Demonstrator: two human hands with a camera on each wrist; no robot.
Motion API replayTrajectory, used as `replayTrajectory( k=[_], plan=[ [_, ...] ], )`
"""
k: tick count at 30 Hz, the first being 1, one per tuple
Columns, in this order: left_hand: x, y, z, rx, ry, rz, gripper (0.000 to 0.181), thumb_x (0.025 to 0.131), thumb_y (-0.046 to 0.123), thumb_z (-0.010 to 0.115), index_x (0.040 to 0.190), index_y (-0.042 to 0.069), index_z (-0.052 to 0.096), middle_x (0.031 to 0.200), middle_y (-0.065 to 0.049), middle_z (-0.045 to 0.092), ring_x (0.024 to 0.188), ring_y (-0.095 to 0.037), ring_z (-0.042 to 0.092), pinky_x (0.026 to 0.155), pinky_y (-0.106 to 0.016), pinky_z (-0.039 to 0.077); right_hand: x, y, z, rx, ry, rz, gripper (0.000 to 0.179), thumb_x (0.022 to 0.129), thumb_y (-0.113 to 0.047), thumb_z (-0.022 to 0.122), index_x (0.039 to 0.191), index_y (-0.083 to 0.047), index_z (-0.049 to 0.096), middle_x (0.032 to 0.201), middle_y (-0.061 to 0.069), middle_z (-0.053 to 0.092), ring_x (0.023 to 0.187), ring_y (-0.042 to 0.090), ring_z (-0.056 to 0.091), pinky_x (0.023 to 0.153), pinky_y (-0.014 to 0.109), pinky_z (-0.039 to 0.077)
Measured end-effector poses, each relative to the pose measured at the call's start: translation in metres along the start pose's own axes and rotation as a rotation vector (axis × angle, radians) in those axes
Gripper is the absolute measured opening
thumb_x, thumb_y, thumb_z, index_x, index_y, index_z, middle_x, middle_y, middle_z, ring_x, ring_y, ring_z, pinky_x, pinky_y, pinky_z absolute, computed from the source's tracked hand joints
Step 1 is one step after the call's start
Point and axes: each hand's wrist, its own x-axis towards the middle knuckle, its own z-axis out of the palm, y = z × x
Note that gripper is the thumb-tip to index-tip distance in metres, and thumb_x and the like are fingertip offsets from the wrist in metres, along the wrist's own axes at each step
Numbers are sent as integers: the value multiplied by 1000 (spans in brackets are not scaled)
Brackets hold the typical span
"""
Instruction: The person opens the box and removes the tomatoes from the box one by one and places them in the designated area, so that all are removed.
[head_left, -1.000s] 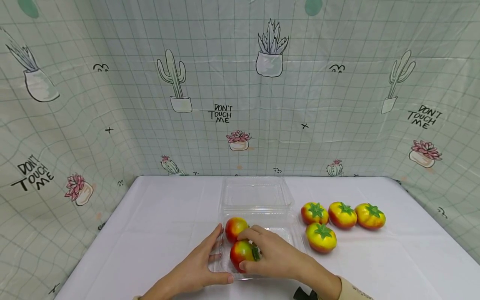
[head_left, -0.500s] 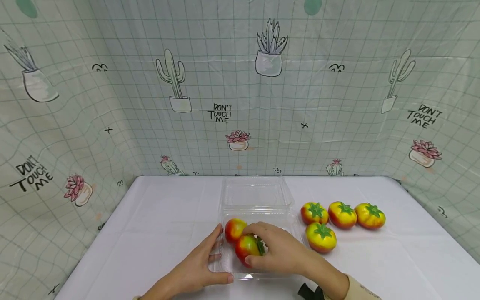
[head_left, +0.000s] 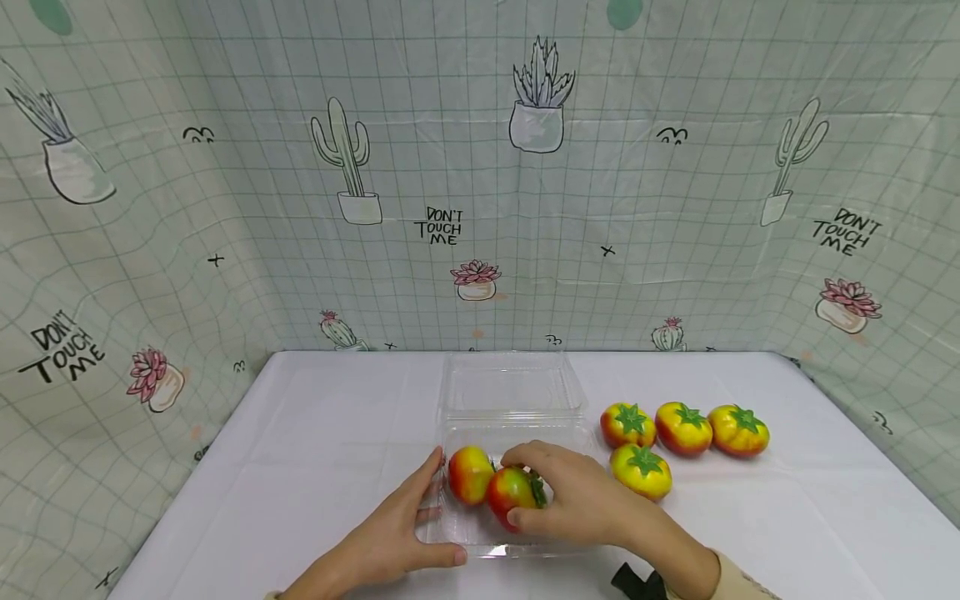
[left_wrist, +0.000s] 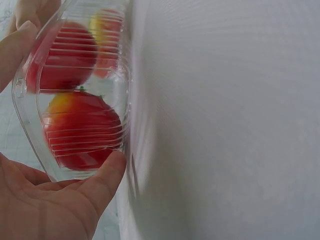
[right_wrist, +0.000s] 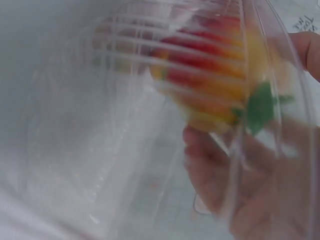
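Note:
A clear plastic clamshell box [head_left: 487, 533] lies with its lid laid back. My left hand [head_left: 397, 533] rests against its near left corner, thumb at the front edge and straight fingers along the left wall [left_wrist: 85, 200]. Inside sits one red-yellow toy tomato [head_left: 470, 475] at the left. My right hand [head_left: 573, 496] grips a second toy tomato [head_left: 512, 496] inside the box, thumb in front and fingers behind; its green leafy top faces my palm. Through the clear wall, the right wrist view shows that gripped tomato [right_wrist: 210, 75] and its green leaves [right_wrist: 261, 107].
Several more toy tomatoes [head_left: 684, 429] with green star-shaped tops stand on the white tabletop [head_left: 337, 417] to the right of the box. The transparent lid [head_left: 513, 383] lies behind the base. A patterned cloth [head_left: 637, 192] hangs around the back and sides.
My right hand has moved rightward inside the box with its tomato. The tomato at the left has shifted slightly toward the front. My left hand has stayed at the box corner.

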Motion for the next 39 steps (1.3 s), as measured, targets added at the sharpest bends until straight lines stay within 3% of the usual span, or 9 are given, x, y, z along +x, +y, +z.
replayTrajectory(
  k=[8,18,26,39],
  plan=[
    [0,2,0,25,14,-53,113,75,39,81,154,9,5,156,-20,17,129,-36,43,96,-36,47,-11,11,-14,17,88,10,47,84,-47,68,124,-26,56,119,-19,57,103,4,55,92,36,51],
    [0,0,0,22,8,-36,113,76,38,80,154,8,4,157,-18,12,134,-35,38,98,-35,45,-25,26,-29,86,182,41,46,84,-48,70,122,-29,54,118,-20,55,99,6,57,87,34,54],
    [1,0,0,31,12,-36,114,76,39,81,154,8,5,156,-20,14,133,-36,39,97,-35,46,-36,36,-39,31,247,133,51,79,-42,77,122,-28,53,118,-19,55,104,3,53,92,36,50],
    [1,0,0,23,5,-43,113,76,39,80,154,8,4,156,-20,12,133,-37,38,97,-35,46,-55,61,-53,-12,385,115,46,83,-33,75,124,-24,54,118,-10,56,101,11,54,84,40,53]
  ],
)
